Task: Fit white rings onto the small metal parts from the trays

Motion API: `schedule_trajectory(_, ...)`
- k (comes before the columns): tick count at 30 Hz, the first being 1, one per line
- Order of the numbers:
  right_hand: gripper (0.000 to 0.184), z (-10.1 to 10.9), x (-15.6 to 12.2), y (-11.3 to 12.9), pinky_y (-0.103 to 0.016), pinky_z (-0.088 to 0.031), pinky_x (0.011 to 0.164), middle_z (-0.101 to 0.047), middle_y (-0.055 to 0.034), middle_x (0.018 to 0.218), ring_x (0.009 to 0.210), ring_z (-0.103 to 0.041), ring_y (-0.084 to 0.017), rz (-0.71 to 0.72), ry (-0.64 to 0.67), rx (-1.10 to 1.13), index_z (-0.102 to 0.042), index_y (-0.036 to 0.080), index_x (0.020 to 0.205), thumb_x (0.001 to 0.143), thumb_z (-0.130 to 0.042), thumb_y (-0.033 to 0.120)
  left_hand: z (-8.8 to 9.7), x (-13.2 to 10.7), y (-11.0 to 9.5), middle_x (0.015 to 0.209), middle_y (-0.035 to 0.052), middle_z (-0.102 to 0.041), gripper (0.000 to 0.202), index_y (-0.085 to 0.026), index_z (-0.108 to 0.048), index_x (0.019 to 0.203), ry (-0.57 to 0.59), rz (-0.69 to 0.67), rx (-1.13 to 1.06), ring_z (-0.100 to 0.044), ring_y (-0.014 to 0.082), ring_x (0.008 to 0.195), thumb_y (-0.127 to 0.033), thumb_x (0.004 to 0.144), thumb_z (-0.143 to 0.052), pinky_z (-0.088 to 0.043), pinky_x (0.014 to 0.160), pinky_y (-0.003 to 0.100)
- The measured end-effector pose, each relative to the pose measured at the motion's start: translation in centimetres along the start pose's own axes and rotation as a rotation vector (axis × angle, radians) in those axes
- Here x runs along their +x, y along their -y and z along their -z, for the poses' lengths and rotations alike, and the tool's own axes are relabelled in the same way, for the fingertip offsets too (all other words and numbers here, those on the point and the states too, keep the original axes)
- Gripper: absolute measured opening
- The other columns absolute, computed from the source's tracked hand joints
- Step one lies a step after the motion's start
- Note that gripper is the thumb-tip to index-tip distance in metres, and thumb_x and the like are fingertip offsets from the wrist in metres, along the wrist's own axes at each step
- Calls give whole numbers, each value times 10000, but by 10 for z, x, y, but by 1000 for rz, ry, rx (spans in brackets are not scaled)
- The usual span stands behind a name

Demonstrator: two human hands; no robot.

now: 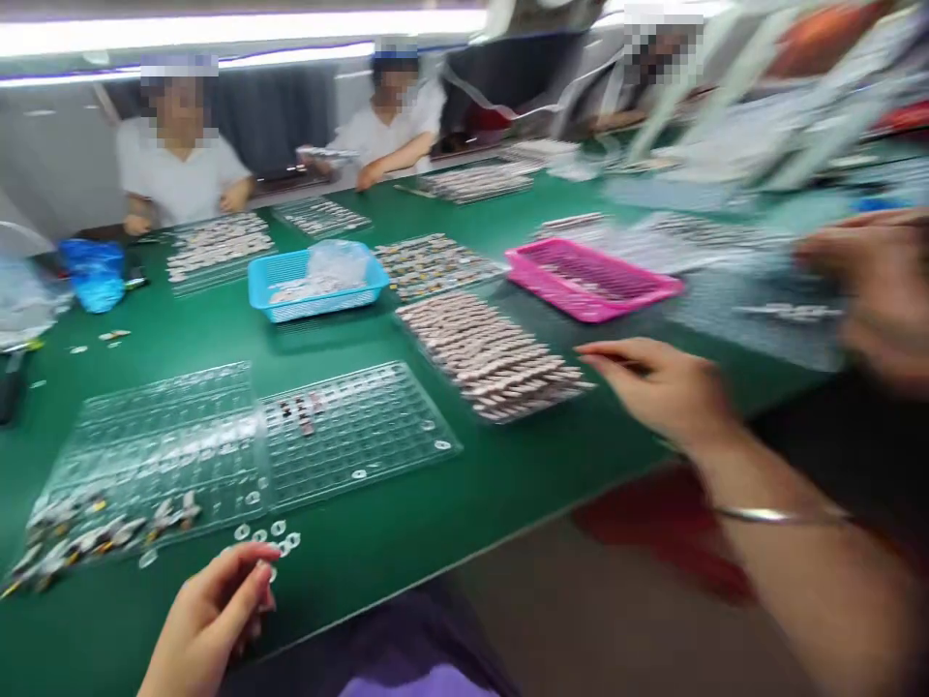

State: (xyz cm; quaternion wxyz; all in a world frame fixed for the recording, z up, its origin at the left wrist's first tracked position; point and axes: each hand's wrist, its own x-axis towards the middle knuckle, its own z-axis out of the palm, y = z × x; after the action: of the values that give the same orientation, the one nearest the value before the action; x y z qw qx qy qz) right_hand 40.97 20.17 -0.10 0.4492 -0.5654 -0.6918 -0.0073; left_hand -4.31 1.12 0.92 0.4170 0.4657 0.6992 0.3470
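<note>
**CAUTION: LOOSE RINGS AT THE LEFT FINGERTIPS**

Clock positions are read from the named hand.

My left hand [210, 612] is curled, thumb near forefinger; I cannot tell whether it grasps anything. White rings [292, 540] lie at one o'clock, just beside the fingers. Likely fault: a low sweep scatters them over the green table [435, 513].

My right hand [664, 389] has thumb and forefinger close together; blur hides whether they pinch anything. Rows of pale parts [494, 348] lie at nine o'clock; a sideways knock could unseat them.

Obstructions, right hand: pink basket [591, 310], eleven o'clock; co-worker's hand [882, 290], between two and three.
</note>
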Motion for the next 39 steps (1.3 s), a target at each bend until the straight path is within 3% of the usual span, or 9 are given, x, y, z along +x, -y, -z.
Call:
schedule_trajectory(4, 378, -19, -23, 46, -418, -492, 704, -720, -95, 877, 801, -677, -252, 128, 41, 80, -702, 356, 914, 881, -478, 659, 85, 26, -14, 971, 86, -714, 388, -187, -683, 1014, -425, -49, 606, -646, 242, 840, -481, 833, -505, -484, 746, 318)
schedule_trajectory(8, 205, -37, -46, 95, -384, -556, 740, -710, -47, 873, 760, -692, -225, 288, 149, 178, -692, 327, 980, 961, -500, 397, 154, 50, -11, 820, 100, -694, 258, -189, -699, 839, -573, 159, 802, -636, 304, 786, -400, 823, -553, -428, 635, 343)
schedule_trajectory(15, 178, -58, -65, 133, -257, -587, 707, -704, -37, 890, 759, -693, -158, 433, 254, 419, -683, 209, 1032, 923, -564, 133, 173, 73, -1, 660, -30, -574, 220, -175, -612, 678, -475, 243, 771, -538, 159, 636, -322, 827, -675, -427, 676, 323)
schedule_trajectory(18, 183, -64, -73, 154, -229, -592, 687, -705, -37, 871, 761, -693, -146, 393, 294, 537, -690, 204, 1014, 912, -574, 105, 161, 66, -11, 629, -8, -559, 186, -194, -612, 622, -519, 167, 599, -532, 206, 676, -302, 745, -700, -388, 653, 321)
schedule_trajectory(20, 190, -70, -81, 175, -222, -591, 674, -701, -40, 858, 760, -685, -140, 380, 301, 623, -684, 198, 1012, 907, -575, 82, 133, 56, -20, 688, 13, -610, 169, -208, -643, 675, -488, 75, 416, -553, 232, 740, -364, 703, -702, -392, 666, 316)
schedule_trajectory(23, 196, -83, -95, 213, -272, -597, 745, -709, -64, 909, 836, -667, -155, 458, 235, 773, -655, 179, 1040, 905, -578, 60, 65, 34, -31, 788, 19, -664, 279, -215, -661, 742, -260, -38, 63, -593, 221, 818, -483, 673, -695, -449, 743, 295)
schedule_trajectory(28, 167, -100, -111, 243, -348, -583, 885, -696, -130, 1030, 1026, -626, -198, 551, 145, 880, -617, 123, 1070, 906, -603, 91, -34, -1, -31, 708, 12, -618, 307, -183, -641, 714, 62, 26, -387, -565, 164, 673, -475, 675, -730, -494, 656, 284)
schedule_trajectory(34, 209, -96, -119, 227, -281, -623, 762, -667, -84, 983, 859, -676, -155, 386, 191, 998, -676, 173, 1091, 904, -616, 101, -50, -3, -23, 718, -3, -663, 239, -196, -719, 736, 187, 38, -551, -590, 137, 718, -425, 717, -785, -483, 710, 220)
schedule_trajectory(39, 395, -93, -127, 222, -182, -638, 656, -576, -46, 1058, 714, -701, -84, 170, 366, 1257, -639, 284, 1231, 903, -607, 68, -47, -4, -22, 822, -10, -713, 174, -256, -720, 917, 105, -98, -427, -642, 150, 775, -355, 780, -760, -515, 721, 215)
